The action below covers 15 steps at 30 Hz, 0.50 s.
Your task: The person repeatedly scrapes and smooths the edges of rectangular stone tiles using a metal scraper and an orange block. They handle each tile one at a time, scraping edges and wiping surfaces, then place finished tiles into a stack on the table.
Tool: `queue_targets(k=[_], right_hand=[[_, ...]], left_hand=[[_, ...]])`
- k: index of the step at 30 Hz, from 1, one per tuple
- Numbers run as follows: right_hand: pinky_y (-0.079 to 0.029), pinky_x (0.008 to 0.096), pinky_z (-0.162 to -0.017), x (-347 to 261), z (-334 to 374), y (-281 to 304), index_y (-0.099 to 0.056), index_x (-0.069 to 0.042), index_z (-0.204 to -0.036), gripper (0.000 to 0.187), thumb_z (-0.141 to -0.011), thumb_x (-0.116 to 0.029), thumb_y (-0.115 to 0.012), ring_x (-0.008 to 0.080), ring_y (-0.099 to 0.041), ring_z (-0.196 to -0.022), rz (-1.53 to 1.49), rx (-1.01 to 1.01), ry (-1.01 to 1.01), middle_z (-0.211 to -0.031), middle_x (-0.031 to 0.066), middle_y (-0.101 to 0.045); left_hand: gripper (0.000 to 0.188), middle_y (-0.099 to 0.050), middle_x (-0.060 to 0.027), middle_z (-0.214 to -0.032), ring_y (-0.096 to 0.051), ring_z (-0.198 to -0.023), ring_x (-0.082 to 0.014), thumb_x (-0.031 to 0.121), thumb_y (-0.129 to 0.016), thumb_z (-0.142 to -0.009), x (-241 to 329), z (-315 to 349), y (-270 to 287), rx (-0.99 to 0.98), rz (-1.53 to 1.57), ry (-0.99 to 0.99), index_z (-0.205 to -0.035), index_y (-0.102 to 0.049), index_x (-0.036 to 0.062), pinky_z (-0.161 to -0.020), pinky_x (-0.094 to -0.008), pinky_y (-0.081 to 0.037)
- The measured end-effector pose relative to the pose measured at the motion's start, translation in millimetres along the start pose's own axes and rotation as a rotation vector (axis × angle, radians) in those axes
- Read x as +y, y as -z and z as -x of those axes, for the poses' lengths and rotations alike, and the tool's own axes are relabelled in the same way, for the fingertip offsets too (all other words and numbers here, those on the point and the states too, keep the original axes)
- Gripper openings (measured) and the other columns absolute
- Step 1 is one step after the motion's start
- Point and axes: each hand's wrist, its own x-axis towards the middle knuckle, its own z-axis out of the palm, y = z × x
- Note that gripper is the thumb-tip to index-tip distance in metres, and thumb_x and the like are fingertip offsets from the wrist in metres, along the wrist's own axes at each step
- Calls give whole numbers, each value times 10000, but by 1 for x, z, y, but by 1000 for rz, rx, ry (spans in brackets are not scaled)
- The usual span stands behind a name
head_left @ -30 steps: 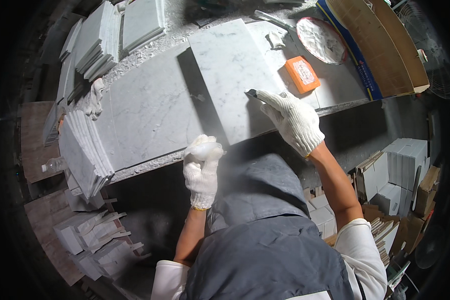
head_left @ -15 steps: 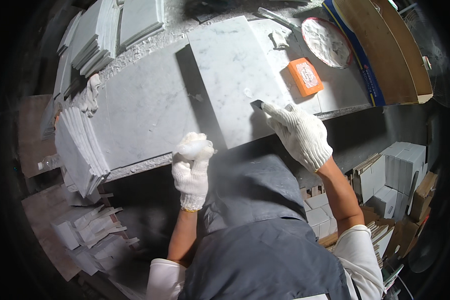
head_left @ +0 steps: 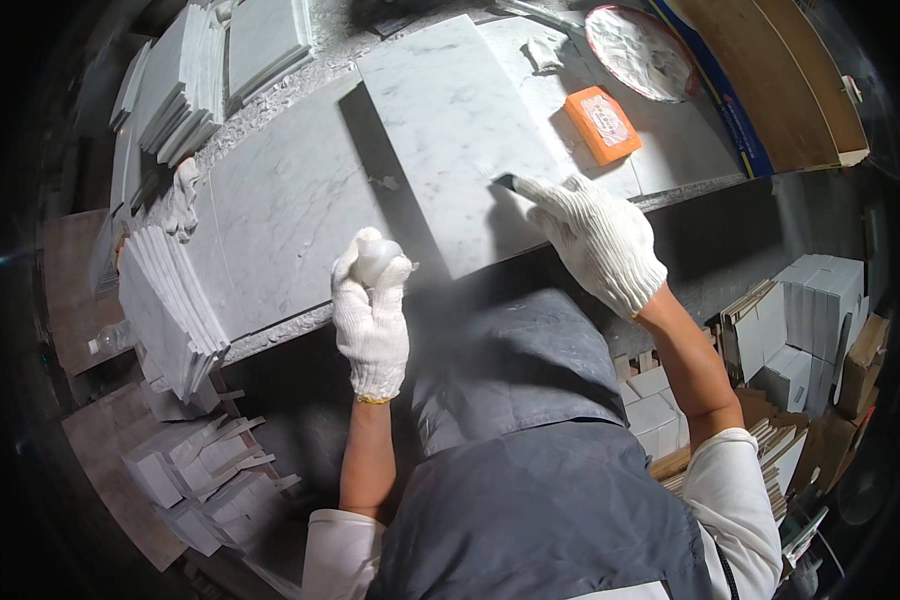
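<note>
My left hand (head_left: 370,330), in a white knitted glove, is closed around a small translucent white bottle (head_left: 376,258) in front of the bench edge. Its lower part is hidden by the fingers. Over a pale grey-veined marble tile (head_left: 450,130), my gloved right hand (head_left: 600,235) pinches a small dark flat piece (head_left: 506,182) at the tip of its forefinger. Most of that piece is covered, so its kind cannot be made out. The tile lies across a larger marble slab (head_left: 280,200) and casts a shadow to its left.
Right of the tile sit an orange block (head_left: 602,125) with a label and a red-rimmed round dish (head_left: 642,52) of white paste. A cardboard box (head_left: 770,90) stands at far right. Stacked tiles (head_left: 170,300) line the left; white boxes (head_left: 820,300) stand lower right.
The bottle in my left hand has turned from lying sideways to pointing more toward the camera. My right hand has shifted slightly up-left over the tile. The whole view has tilted a little.
</note>
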Motion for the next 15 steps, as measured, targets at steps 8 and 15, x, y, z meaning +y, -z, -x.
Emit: queue_targets(k=[8,15], right_hand=[[-559,370,-682,-2,-9,-4,-666,-191,-1368,372,-996,-197,-655,297,-700,-805,-39,-91,-11,-962,112,-695],[-553,368,-698,-2,36,-6,-677,-226,-1384,471,-924,-139,-732,281,-692,-795,-90,100,-16,-893,96,-665]], left_hand=[[465,-662,-80,-1185,-667,-1007,-147,25,-700,-990,2,-3,-14,-28,-91,-43,-1423,-530,23,-914,-283,-564],[467,-664,-112,-1205,-672,-1063,-182,16,-737,-950,-2,-31,-11,-17,-468,-340,-1395,-598,30,-916,-317,-581]])
